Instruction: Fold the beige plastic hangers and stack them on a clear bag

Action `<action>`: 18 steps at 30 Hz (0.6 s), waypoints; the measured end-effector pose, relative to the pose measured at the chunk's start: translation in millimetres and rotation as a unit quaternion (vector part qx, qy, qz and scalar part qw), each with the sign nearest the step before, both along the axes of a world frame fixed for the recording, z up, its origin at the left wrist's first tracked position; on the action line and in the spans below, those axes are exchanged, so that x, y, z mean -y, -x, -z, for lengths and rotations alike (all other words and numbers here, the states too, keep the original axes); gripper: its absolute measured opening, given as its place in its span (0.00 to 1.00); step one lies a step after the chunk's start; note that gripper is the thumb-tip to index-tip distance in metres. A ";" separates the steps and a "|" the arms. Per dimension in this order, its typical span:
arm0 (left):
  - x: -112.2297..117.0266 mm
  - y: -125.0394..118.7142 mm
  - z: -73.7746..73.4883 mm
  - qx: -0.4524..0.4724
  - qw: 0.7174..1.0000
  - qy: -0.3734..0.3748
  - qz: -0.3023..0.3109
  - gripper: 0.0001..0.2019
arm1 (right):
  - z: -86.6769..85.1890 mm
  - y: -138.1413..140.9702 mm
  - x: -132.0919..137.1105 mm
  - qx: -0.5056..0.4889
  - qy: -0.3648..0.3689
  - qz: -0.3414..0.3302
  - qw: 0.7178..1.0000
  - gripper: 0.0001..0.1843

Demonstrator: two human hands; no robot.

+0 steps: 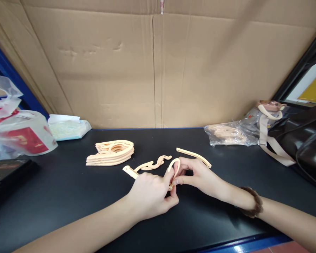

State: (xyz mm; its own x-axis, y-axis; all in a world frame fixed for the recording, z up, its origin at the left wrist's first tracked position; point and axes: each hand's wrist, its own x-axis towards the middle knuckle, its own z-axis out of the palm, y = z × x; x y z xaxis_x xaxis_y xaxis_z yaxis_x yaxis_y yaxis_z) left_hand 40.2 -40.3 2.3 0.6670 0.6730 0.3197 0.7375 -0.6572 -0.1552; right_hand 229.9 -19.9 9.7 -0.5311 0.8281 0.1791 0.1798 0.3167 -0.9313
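Note:
My left hand [150,195] and my right hand [200,175] meet over the black table [68,189], both pinched on one peach plastic hanger piece [175,164] whose curved hook arches between my fingers. A straight end of it [130,171] sticks out left of my left hand. A thin curved bar [195,156] lies just behind my right hand. A wavy peach strip [155,163] rests on the table behind my left hand. A stack of flat peach hanger parts [112,153] lies further left.
A clear bag of peach parts [228,135] lies at the back right beside a dark bag [300,140] with a beige strap. Plastic bags [18,135] and a tissue pack [67,127] sit at the left. A cardboard wall [158,66] closes the back.

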 end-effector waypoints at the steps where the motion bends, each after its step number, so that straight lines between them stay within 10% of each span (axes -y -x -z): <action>1: 0.2 -0.1 -0.7 0.000 1.000 0.005 -0.001 0.09 | -0.3 0.5 0.7 0.001 -0.001 0.003 1.000 0.09; 18: -5.2 0.0 -11.2 0.123 0.980 0.153 -0.028 0.07 | -11.5 -5.8 -6.1 0.013 -0.001 0.052 0.999 0.12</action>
State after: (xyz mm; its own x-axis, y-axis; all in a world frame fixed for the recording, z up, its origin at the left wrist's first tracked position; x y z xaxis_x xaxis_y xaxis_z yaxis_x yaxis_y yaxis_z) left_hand 40.2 -35.1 13.5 0.5541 0.7960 0.2436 0.7642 -0.6024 0.2302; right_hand 235.6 -13.9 21.2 -0.4465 0.8789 0.1676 0.2369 0.2968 -0.9251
